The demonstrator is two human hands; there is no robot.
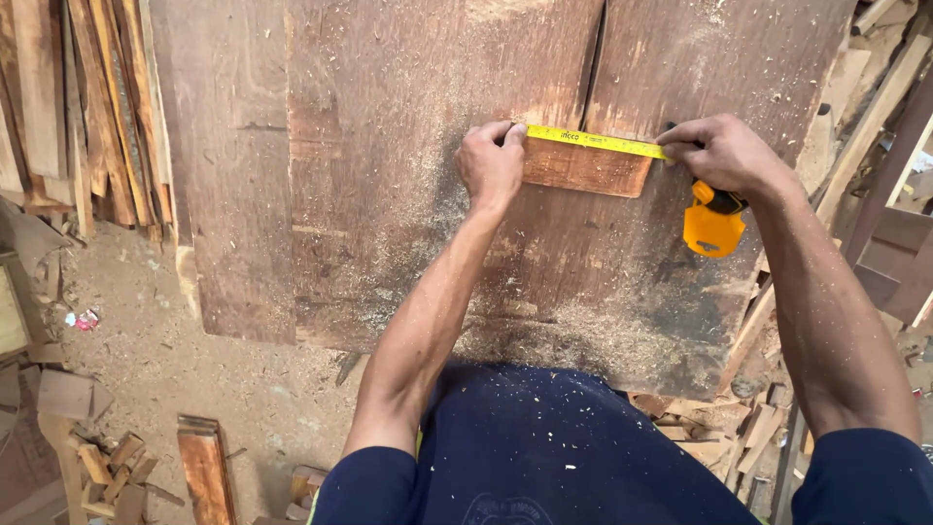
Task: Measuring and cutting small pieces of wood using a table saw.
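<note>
A small reddish wooden piece (586,171) lies on a big sawdust-covered wooden bench top (389,194). A yellow tape measure blade (595,142) is stretched along the piece's far edge. My left hand (491,163) pins the blade's end at the piece's left corner, fingers curled. My right hand (724,154) presses the blade down at the right corner. The orange tape measure case (713,226) hangs below that hand, off the piece.
Planks (87,107) lean at the far left. Offcuts (107,467) and a short board (206,472) litter the dirt floor at lower left. More timber and scraps (875,165) crowd the right side. A crack (593,58) splits the bench top.
</note>
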